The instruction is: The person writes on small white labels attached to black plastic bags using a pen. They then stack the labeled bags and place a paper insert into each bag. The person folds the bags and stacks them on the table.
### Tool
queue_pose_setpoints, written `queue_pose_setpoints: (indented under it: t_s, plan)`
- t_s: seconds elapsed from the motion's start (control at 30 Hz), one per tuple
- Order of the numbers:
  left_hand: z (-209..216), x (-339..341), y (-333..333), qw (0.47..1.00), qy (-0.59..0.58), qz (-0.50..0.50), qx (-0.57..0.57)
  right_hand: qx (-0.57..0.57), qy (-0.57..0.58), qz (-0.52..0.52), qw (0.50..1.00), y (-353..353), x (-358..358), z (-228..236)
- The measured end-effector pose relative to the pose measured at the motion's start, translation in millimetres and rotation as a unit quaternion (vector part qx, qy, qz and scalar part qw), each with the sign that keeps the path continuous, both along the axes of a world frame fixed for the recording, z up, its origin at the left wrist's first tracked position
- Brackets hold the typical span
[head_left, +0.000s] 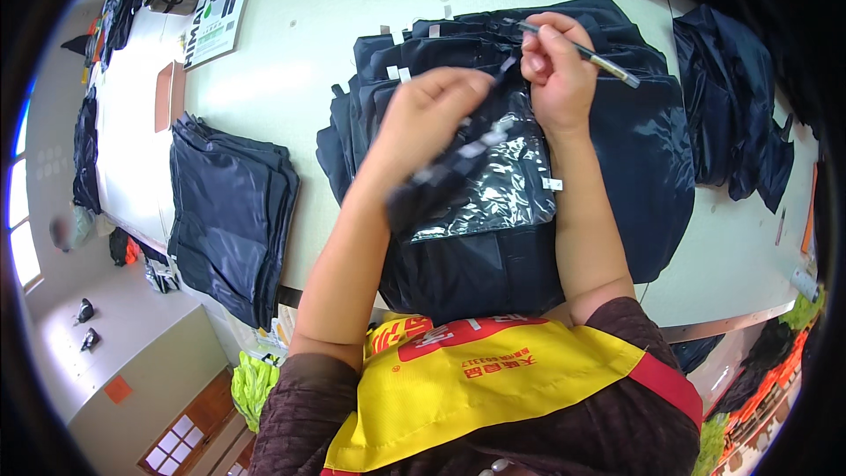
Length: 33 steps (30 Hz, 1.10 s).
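- Right by the fingers of the left hand, and close to those of the right hand too: a dark cloth strip with little pale bits on it, slanting down toward the body, all blurry.
- Left fingers curled in, tips close together, back of the hand up. Too blurry to tell if pinching the strip.
- Right fingers bent in and closed around a thin pen, with one end poking out to the right and the other out past the fingertips.
- Both arms reaching up from the body, the left one leaning to the right, the right one nearly straight.
- Below the fingers: a shiny clear bag, partly hidden behind the strip.
- Under that, and on both sides of the fingers: a big pile of dark clothes, partly covered by the right arm.
- Left of the left fingers, well apart: a smaller dark pile on the pale table.
- Farther up and left of them: a pink box and a printed white sheet.
- Right of the right fingers: more dark clothes.
- Nearest the body, below all the fingers: a yellow apron.
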<state>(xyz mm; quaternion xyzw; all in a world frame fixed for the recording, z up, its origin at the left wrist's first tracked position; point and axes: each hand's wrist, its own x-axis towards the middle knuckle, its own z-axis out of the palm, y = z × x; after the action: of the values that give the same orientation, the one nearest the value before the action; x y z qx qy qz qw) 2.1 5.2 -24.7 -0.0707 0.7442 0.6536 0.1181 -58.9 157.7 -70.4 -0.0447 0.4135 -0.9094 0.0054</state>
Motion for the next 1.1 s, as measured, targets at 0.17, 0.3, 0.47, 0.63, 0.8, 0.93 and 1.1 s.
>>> queue_pose_setpoints:
  t_s: [0.17,0.3,0.47,0.63,0.8,0.93,1.1]
  plan:
    - [5.2,32.1,34.8,0.867,0.283,-0.124,-0.39,-0.067,0.067,0.104,0.99,14.1,-6.1,41.5]
    - [-8.0,35.0,41.4,0.863,0.297,-0.065,-0.403,0.008,0.189,0.128,0.973,9.3,-14.6,86.0]
    - [-5.6,23.3,-5.7,0.974,-0.029,0.16,-0.16,0.062,0.224,0.008,0.973,22.6,-8.4,142.5]
    - [11.7,61.9,-57.3,0.962,-0.219,0.165,0.0,0.186,0.318,0.017,0.929,103.1,22.0,151.1]
    - [-4.8,124.6,-90.8,0.98,-0.189,0.041,0.045,0.53,0.186,-0.031,0.827,102.4,98.4,70.3]
    - [30.0,131.2,-34.2,0.972,-0.079,-0.013,-0.221,0.565,0.175,-0.011,0.806,74.3,137.6,7.7]
    - [14.2,111.8,-0.5,0.997,-0.064,0.039,-0.026,0.54,0.098,-0.062,0.834,41.9,150.9,-21.0]
